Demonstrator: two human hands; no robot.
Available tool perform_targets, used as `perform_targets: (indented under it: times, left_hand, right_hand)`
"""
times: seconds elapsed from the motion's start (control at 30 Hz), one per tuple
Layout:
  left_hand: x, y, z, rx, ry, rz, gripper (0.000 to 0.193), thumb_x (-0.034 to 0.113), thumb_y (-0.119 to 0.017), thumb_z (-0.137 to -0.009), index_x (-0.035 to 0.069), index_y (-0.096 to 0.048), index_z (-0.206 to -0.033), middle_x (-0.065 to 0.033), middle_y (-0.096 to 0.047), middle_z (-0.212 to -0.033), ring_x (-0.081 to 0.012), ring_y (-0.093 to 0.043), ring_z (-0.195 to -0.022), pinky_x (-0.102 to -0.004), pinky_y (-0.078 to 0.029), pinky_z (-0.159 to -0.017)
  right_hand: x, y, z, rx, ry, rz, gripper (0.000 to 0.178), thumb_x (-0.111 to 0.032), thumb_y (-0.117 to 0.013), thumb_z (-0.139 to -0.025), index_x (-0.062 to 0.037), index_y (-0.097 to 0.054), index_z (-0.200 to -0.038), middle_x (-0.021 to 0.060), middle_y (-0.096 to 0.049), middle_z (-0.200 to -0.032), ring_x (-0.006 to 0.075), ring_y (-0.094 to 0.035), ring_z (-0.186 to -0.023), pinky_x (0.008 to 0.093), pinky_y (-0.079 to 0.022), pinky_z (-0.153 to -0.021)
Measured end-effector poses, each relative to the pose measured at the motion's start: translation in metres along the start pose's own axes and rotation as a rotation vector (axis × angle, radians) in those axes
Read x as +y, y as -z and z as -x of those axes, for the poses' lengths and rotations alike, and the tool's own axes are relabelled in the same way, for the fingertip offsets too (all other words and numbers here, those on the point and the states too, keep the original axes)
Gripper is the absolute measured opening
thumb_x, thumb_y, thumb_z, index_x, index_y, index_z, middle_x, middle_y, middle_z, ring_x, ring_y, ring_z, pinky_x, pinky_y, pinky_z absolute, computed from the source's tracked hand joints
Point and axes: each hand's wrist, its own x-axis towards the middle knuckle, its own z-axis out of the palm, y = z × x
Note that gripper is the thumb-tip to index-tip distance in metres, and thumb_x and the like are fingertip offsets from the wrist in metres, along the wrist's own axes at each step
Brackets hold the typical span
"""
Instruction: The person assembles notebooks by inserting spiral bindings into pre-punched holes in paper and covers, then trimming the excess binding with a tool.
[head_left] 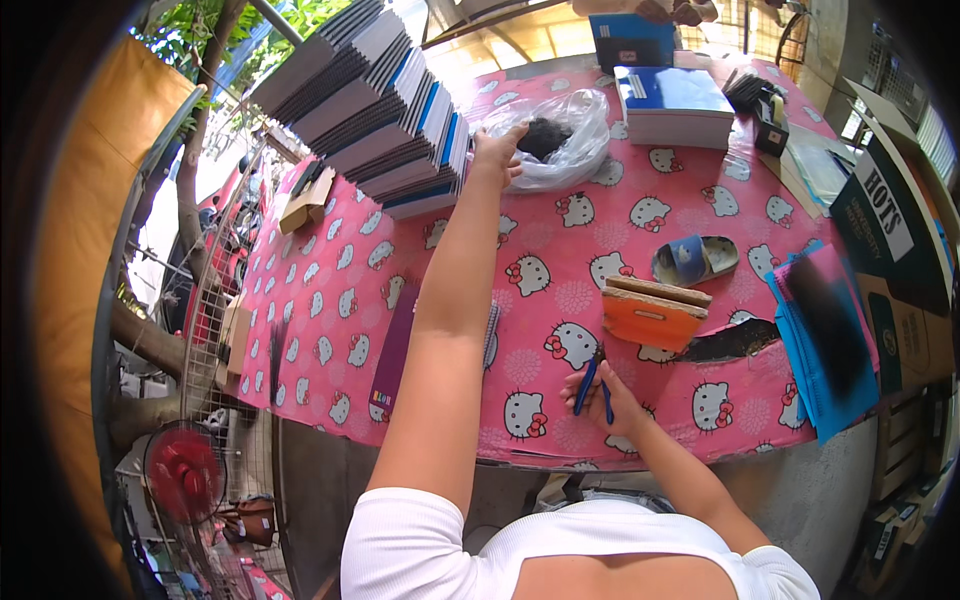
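Stretched far forward, my left hand (pixel 497 157) is at the left rim of a clear plastic bag (pixel 575 165), its thumb and fingers apart. A dark mass of small black pieces (pixel 545 138) lies inside the bag; single pieces are too small to make out. Close to my body, my right hand (pixel 622 408) is closed around blue-handled pliers (pixel 588 386), jaws pointing up. Just beyond the pliers stands an orange block with wooden boards (pixel 652 318). Partly under my left forearm lies a purple notebook (pixel 396 350).
Tall stacked notebooks (pixel 385 110) rise at far left. A blue-covered book stack (pixel 680 110), a tape dispenser (pixel 771 125) and a blue slide sandal (pixel 694 260) are on the pink tablecloth (pixel 560 235). Blue and pink covers (pixel 815 350) and a cardboard box (pixel 890 235) occupy the right. Another person's hands (pixel 680 12) show beyond.
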Motion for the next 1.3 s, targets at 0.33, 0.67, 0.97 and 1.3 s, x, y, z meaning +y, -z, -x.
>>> perform_targets:
  times: [0.33,0.67,0.97,1.3]
  left_hand:
    - [-0.116,0.175,0.175,-0.017,-0.362,-0.928,0.087,0.06,-0.065,-0.076,0.025,-0.028,-0.147,-0.0181,-0.03,-0.148,-0.0379,-0.029,-0.135,-0.0605,-0.019,-0.106]
    - [-0.239,0.221,0.24,-0.098,-0.532,-1.309,0.058,0.063,-0.045,-0.085,0.05,-0.03,-0.14,-0.009,-0.016,-0.155,-0.0421,-0.008,-0.141,-0.0776,-0.001,-0.097]
    - [-0.254,0.223,0.234,-0.046,-0.654,-1.275,0.044,0.054,-0.044,-0.091,0.052,-0.039,-0.135,-0.0078,-0.023,-0.154,-0.0416,-0.015,-0.14,-0.0776,-0.004,-0.097]
    - [-0.254,0.225,0.232,-0.05,-0.679,-1.26,0.059,0.056,-0.058,-0.08,0.054,-0.037,-0.135,-0.006,-0.023,-0.154,-0.0397,-0.016,-0.141,-0.0777,-0.006,-0.098]
  right_hand:
    - [-0.007,0.007,0.0,0.036,-0.154,0.338,0.067,-0.064,-0.037,-0.091,-0.0014,-0.053,-0.111,0.0092,-0.062,-0.091,0.0178,-0.063,-0.073,0.0303,-0.05,-0.071]
    - [0.058,-0.112,-0.036,-0.407,0.341,1.9,0.034,-0.024,-0.068,-0.077,-0.0047,-0.056,-0.103,0.0127,-0.055,-0.096,0.031,-0.056,-0.088,0.041,-0.043,-0.078]
    - [0.076,-0.095,-0.05,-0.323,0.76,1.991,0.042,-0.022,-0.075,-0.069,-0.0076,-0.059,-0.106,0.0094,-0.058,-0.1,0.0277,-0.058,-0.09,0.0404,-0.043,-0.082]
    - [0.053,-0.113,-0.071,0.063,-0.71,1.015,0.041,-0.035,-0.07,-0.08,0.002,-0.063,-0.095,0.0118,-0.064,-0.078,0.0261,-0.066,-0.061,0.0379,-0.052,-0.054]
